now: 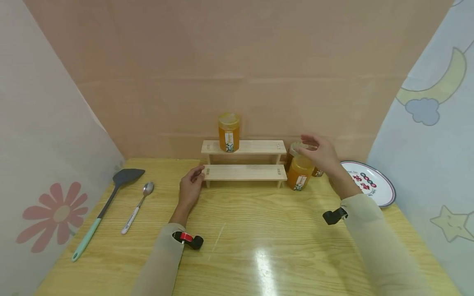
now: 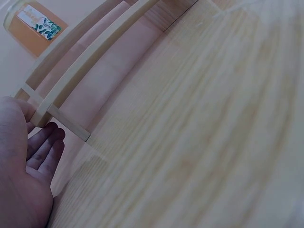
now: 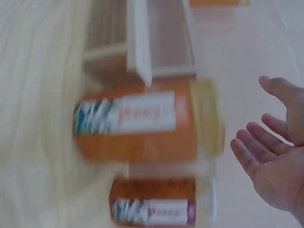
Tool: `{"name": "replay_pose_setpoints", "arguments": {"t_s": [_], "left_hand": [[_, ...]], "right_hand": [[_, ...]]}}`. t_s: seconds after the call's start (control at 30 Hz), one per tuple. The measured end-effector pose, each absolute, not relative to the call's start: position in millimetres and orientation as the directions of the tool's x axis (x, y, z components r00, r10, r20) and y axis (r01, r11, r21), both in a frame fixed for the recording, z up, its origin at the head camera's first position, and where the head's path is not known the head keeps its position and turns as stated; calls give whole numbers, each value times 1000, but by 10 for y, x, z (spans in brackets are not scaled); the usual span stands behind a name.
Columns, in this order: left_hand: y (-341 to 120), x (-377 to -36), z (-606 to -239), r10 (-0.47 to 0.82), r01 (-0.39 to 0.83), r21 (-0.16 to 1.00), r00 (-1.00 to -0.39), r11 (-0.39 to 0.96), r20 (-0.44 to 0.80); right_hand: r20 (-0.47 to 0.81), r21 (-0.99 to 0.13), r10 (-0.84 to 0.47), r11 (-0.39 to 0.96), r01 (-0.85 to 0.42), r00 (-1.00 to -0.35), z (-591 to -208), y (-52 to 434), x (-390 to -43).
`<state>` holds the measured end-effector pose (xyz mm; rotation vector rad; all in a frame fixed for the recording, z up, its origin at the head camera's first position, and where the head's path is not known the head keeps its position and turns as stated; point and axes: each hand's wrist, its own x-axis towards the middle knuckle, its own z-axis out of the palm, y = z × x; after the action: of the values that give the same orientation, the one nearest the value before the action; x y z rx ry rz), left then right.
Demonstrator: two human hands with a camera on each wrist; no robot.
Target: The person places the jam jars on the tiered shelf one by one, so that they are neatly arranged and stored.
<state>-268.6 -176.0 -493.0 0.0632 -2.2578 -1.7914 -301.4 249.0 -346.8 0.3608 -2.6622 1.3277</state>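
A two-step wooden rack point(image 1: 244, 172) stands near the back wall, with a yellow-lidded jar of orange honey point(image 1: 229, 133) upright on its upper step. At the lower step's left end is my left hand point(image 1: 191, 187); in the left wrist view its thumb side holds the board's corner while the other fingers point(image 2: 45, 147) bend loosely below. Another yellow-lidded honey jar point(image 1: 299, 174) stands right of the rack. My right hand point(image 1: 321, 154) is above it, fingers spread and apart from its lid in the right wrist view. A darker jar point(image 3: 154, 202) stands beside that one.
On the left lie a dark spatula point(image 1: 127, 176) with a mint handle and a metal spoon point(image 1: 148, 188). An oval plate point(image 1: 383, 191) with red print sits at the right, partly behind my right arm. Part of another jar point(image 1: 317, 172) shows under my right hand.
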Motion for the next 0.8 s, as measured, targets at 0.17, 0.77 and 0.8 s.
{"name": "replay_pose_setpoints", "arguments": {"t_s": [0.17,0.77,0.8], "left_hand": [[-1781,-2682,-4934,-190,117,966,-968,231,163],[-1776,-2667,-4904,-194,116,965,-967,235,163],[-1775,-2667,-4903,-193,114,965,-968,235,161]], "right_hand": [[208,-730,-115,643,-232,-971,-3513,2792,-2996],[145,-743,11,662,-101,-989,-3717,3319,-3076],[136,-743,15,663,-92,-991,-3733,3328,-3087]]}}
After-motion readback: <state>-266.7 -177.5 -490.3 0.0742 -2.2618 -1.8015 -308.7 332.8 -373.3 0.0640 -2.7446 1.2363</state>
